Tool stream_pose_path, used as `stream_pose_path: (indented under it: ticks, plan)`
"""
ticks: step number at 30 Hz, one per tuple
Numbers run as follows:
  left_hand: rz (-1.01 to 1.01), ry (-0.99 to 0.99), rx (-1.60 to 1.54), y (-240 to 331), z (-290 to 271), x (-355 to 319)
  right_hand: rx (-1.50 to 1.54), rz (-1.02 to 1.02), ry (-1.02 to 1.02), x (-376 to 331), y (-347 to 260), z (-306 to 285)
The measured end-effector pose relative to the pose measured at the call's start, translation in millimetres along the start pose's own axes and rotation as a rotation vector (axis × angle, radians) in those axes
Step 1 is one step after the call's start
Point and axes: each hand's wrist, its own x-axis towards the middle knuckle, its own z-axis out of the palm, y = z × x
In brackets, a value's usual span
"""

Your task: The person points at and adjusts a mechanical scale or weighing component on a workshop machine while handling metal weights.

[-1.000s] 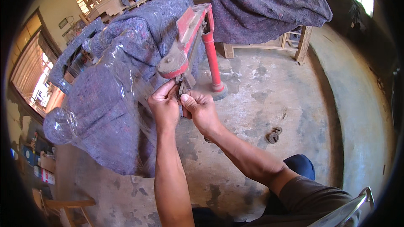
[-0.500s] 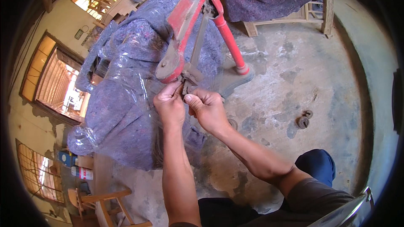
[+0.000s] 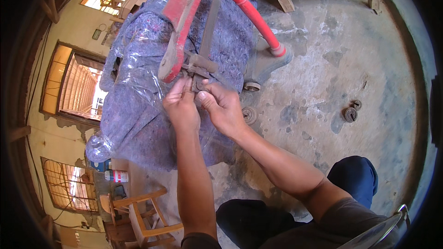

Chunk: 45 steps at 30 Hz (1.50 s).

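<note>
A red metal tool (image 3: 184, 23) with a red tube handle (image 3: 256, 18) and a grey metal bar lies over a bundle wrapped in grey felt and clear plastic film (image 3: 138, 106). At the tool's lower end sits a small grey metal clamp part (image 3: 199, 67). My left hand (image 3: 181, 105) pinches at that part from below-left with thumb and fingers. Beside it, my right hand (image 3: 223, 107) presses its thumb and fingers on the same part from the right. Both hands touch each other at the fingertips. What lies between the fingers is hidden.
Concrete floor (image 3: 323, 78) spreads to the right, with small round metal pieces (image 3: 350, 113) and a disc (image 3: 249, 114) on it. A wooden chair (image 3: 138, 214) and a small bottle (image 3: 115, 175) stand lower left. Wooden frames stand at the top. My knees in dark trousers (image 3: 353, 180) are below.
The view has tilted and closed in, so the tool and hands appear larger. Both hands stay at the metal part at the red tool's lower end.
</note>
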Motion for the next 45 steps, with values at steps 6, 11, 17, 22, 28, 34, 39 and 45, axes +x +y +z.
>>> stream_pose_path:
  ticks: [6, 11, 17, 22, 28, 34, 39, 45]
  plan:
    - [0.009, 0.018, -0.166, 16, 14, -24, 0.043, 0.092, 0.044, -14, 8, -4]
    - [0.026, 0.055, -0.111, 14, 19, -35, -0.061, 0.039, 0.062, -13, 9, -10]
    - [0.03, -0.014, 0.085, 16, 29, -40, -0.157, 0.037, 0.115, -18, 15, -25]
    - [0.017, 0.02, 0.046, 18, 30, -40, -0.046, 0.069, 0.146, -14, 9, -21]
    - [0.039, 0.034, 0.066, 13, 30, -40, 0.125, 0.26, 0.026, -11, 20, -28]
    - [0.062, 0.047, 0.034, 7, 30, -44, 0.233, 0.265, 0.236, 11, 27, -47]
    - [0.078, 0.016, 0.005, -8, 20, -47, 0.012, -0.039, 0.155, 33, 0, -47]
    - [0.014, 0.17, 0.078, -19, -22, -99, -0.372, -0.51, -0.156, 57, -28, -36]
